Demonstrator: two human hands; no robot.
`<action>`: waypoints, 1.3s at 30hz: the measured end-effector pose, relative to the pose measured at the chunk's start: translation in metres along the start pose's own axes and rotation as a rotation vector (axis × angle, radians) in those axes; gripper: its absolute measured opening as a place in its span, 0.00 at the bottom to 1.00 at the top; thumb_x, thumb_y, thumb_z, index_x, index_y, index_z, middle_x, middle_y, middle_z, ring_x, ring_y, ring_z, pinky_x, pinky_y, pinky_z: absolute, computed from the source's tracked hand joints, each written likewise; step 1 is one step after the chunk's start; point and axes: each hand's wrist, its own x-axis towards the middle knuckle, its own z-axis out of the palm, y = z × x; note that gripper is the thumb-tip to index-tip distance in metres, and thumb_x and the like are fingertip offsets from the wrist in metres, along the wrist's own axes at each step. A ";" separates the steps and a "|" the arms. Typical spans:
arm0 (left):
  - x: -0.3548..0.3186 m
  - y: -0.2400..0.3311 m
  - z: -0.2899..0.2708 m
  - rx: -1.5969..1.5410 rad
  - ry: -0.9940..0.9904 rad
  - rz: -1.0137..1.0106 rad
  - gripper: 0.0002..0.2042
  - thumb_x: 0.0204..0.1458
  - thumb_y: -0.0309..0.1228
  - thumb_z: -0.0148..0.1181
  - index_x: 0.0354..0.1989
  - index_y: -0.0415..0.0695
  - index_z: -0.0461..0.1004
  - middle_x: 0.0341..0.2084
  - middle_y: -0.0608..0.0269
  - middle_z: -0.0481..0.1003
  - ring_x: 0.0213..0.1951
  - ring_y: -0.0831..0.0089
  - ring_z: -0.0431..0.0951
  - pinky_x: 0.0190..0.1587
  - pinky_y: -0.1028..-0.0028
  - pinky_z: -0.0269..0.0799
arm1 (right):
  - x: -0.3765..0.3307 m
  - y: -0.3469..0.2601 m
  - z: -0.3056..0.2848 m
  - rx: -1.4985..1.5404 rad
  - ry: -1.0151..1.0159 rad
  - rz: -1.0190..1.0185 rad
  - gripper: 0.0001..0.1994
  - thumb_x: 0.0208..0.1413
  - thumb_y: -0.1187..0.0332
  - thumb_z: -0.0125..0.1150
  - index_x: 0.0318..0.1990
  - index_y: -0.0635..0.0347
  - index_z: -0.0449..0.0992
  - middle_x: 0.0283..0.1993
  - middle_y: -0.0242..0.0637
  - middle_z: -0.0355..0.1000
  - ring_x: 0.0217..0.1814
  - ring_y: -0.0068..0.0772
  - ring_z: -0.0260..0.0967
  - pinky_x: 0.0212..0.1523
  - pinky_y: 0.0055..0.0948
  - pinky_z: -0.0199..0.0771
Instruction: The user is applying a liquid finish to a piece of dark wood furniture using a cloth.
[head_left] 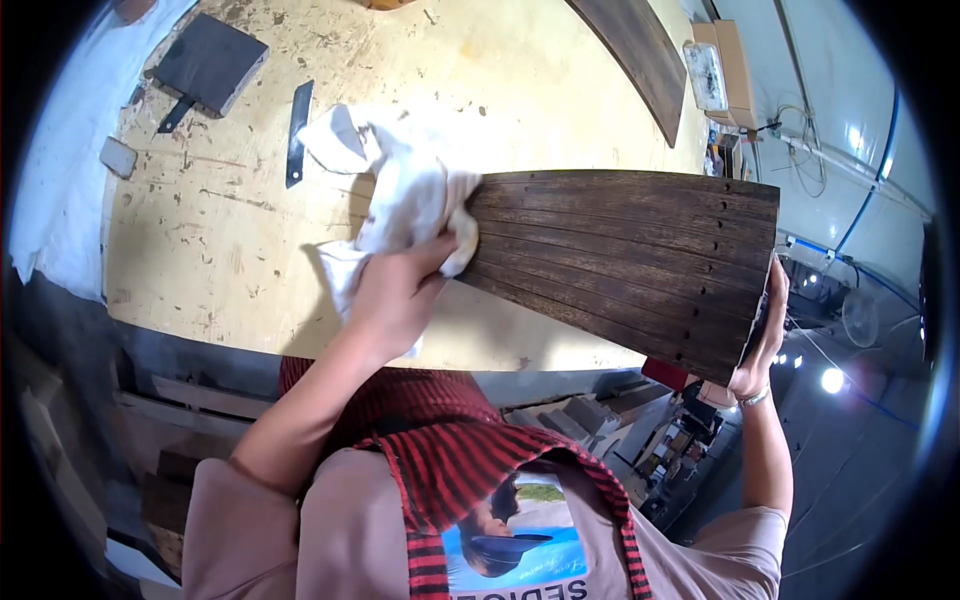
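Right hand point(757, 345) perhaps behind plank point(630, 265)

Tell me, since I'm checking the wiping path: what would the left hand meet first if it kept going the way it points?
The left hand points up and right, pressing the white cloth on the dark panel. Going on, it would likely only cross more panel; depth is unclear.
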 end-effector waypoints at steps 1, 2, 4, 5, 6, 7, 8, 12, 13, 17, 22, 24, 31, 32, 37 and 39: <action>-0.006 0.008 -0.012 -0.021 -0.265 -0.290 0.22 0.56 0.19 0.52 0.61 0.39 0.69 0.48 0.50 0.79 0.44 0.72 0.79 0.48 0.76 0.71 | -0.003 0.000 -0.002 -0.028 -0.006 -0.011 0.66 0.26 0.33 0.71 0.69 0.74 0.52 0.67 0.57 0.55 0.71 0.51 0.53 0.71 0.46 0.49; -0.001 0.000 -0.012 -0.154 -0.267 -0.319 0.23 0.56 0.21 0.53 0.62 0.41 0.69 0.51 0.48 0.78 0.48 0.70 0.78 0.51 0.76 0.70 | -0.006 0.000 -0.006 -0.035 -0.004 -0.006 0.66 0.26 0.33 0.71 0.69 0.74 0.52 0.67 0.57 0.55 0.71 0.51 0.53 0.71 0.46 0.49; 0.027 0.012 -0.005 -0.172 -0.035 -0.084 0.23 0.55 0.22 0.55 0.62 0.42 0.69 0.51 0.44 0.76 0.50 0.61 0.78 0.54 0.71 0.70 | -0.001 -0.001 -0.005 0.009 0.006 0.010 0.67 0.26 0.32 0.71 0.69 0.75 0.52 0.67 0.57 0.55 0.71 0.51 0.52 0.71 0.46 0.48; 0.038 0.017 -0.001 -0.189 0.194 0.159 0.23 0.55 0.24 0.56 0.62 0.42 0.69 0.52 0.40 0.74 0.51 0.51 0.78 0.56 0.65 0.70 | 0.004 -0.004 0.000 -0.009 0.031 0.053 0.68 0.27 0.28 0.69 0.69 0.75 0.52 0.68 0.57 0.54 0.71 0.51 0.52 0.72 0.47 0.47; 0.040 0.010 0.009 -0.191 0.205 0.152 0.23 0.55 0.24 0.56 0.62 0.42 0.69 0.52 0.40 0.74 0.51 0.51 0.78 0.56 0.65 0.70 | 0.006 -0.002 -0.002 -0.028 0.009 0.015 0.68 0.27 0.27 0.68 0.69 0.75 0.52 0.68 0.57 0.54 0.72 0.51 0.52 0.72 0.47 0.47; 0.040 -0.006 0.025 -0.048 0.276 0.231 0.23 0.55 0.23 0.56 0.61 0.44 0.70 0.46 0.43 0.77 0.45 0.56 0.80 0.52 0.69 0.72 | 0.009 0.001 -0.005 -0.042 -0.012 -0.028 0.69 0.27 0.25 0.66 0.69 0.75 0.52 0.68 0.57 0.55 0.72 0.51 0.51 0.72 0.47 0.47; 0.043 -0.015 0.033 0.106 0.343 0.312 0.23 0.55 0.22 0.56 0.61 0.45 0.71 0.41 0.46 0.80 0.38 0.60 0.82 0.47 0.73 0.73 | 0.012 0.004 -0.003 -0.031 -0.012 -0.042 0.69 0.27 0.25 0.66 0.69 0.75 0.52 0.68 0.57 0.55 0.72 0.51 0.51 0.72 0.47 0.47; -0.025 0.005 -0.004 0.035 -0.112 -0.168 0.16 0.52 0.22 0.55 0.51 0.38 0.77 0.37 0.45 0.79 0.34 0.59 0.80 0.43 0.70 0.73 | -0.003 0.000 -0.008 -0.064 -0.017 -0.010 0.69 0.28 0.24 0.64 0.69 0.75 0.52 0.68 0.57 0.55 0.72 0.51 0.50 0.72 0.47 0.46; -0.035 0.004 -0.015 -0.024 -0.242 -0.357 0.13 0.51 0.22 0.55 0.45 0.36 0.79 0.33 0.48 0.80 0.32 0.62 0.79 0.40 0.70 0.72 | -0.003 0.000 -0.007 -0.112 -0.027 -0.009 0.69 0.28 0.24 0.64 0.69 0.75 0.52 0.68 0.57 0.55 0.73 0.52 0.50 0.72 0.47 0.46; -0.017 0.015 -0.031 -0.644 0.097 -0.290 0.04 0.56 0.23 0.54 0.36 0.36 0.75 0.25 0.68 0.73 0.28 0.80 0.69 0.33 0.74 0.67 | -0.001 -0.002 -0.004 -0.032 0.000 0.014 0.69 0.27 0.24 0.65 0.69 0.75 0.52 0.68 0.57 0.55 0.72 0.52 0.51 0.72 0.47 0.46; 0.002 -0.009 0.034 0.090 0.153 0.186 0.21 0.61 0.25 0.48 0.62 0.33 0.62 0.61 0.36 0.64 0.63 0.47 0.66 0.64 0.62 0.61 | 0.009 0.000 0.001 -0.011 0.002 -0.027 0.69 0.27 0.22 0.64 0.68 0.75 0.54 0.68 0.56 0.56 0.71 0.53 0.52 0.71 0.49 0.47; -0.028 0.010 0.019 0.087 0.006 0.015 0.20 0.60 0.23 0.49 0.61 0.32 0.65 0.51 0.39 0.73 0.53 0.46 0.75 0.59 0.61 0.68 | 0.001 -0.001 -0.004 -0.046 0.012 -0.007 0.69 0.27 0.21 0.63 0.68 0.75 0.55 0.67 0.56 0.57 0.71 0.53 0.52 0.71 0.49 0.47; 0.001 0.091 -0.020 -0.655 -0.004 0.244 0.14 0.61 0.23 0.49 0.51 0.28 0.73 0.32 0.57 0.80 0.27 0.79 0.78 0.27 0.79 0.74 | 0.011 -0.004 0.001 -0.017 -0.010 -0.067 0.65 0.29 0.29 0.68 0.68 0.74 0.55 0.65 0.58 0.57 0.69 0.54 0.55 0.69 0.47 0.53; 0.015 0.120 -0.013 -0.704 -0.032 0.555 0.16 0.62 0.26 0.49 0.55 0.29 0.72 0.38 0.53 0.80 0.26 0.78 0.77 0.27 0.78 0.74 | 0.005 -0.003 0.000 0.030 -0.012 -0.010 0.65 0.29 0.28 0.68 0.68 0.74 0.54 0.65 0.59 0.57 0.69 0.55 0.55 0.69 0.47 0.53; -0.017 0.078 0.039 -0.239 0.093 0.702 0.27 0.51 0.22 0.62 0.63 0.48 0.70 0.59 0.54 0.71 0.65 0.54 0.67 0.65 0.56 0.63 | 0.008 -0.009 -0.001 -0.034 -0.012 -0.107 0.65 0.29 0.29 0.69 0.69 0.73 0.55 0.65 0.60 0.56 0.68 0.56 0.56 0.68 0.49 0.55; -0.032 -0.006 0.037 -0.051 0.092 0.545 0.24 0.50 0.19 0.61 0.59 0.40 0.73 0.60 0.51 0.71 0.64 0.56 0.68 0.64 0.59 0.65 | 0.004 -0.012 -0.002 -0.012 -0.011 -0.100 0.62 0.30 0.34 0.70 0.68 0.74 0.56 0.63 0.60 0.57 0.66 0.56 0.58 0.66 0.48 0.57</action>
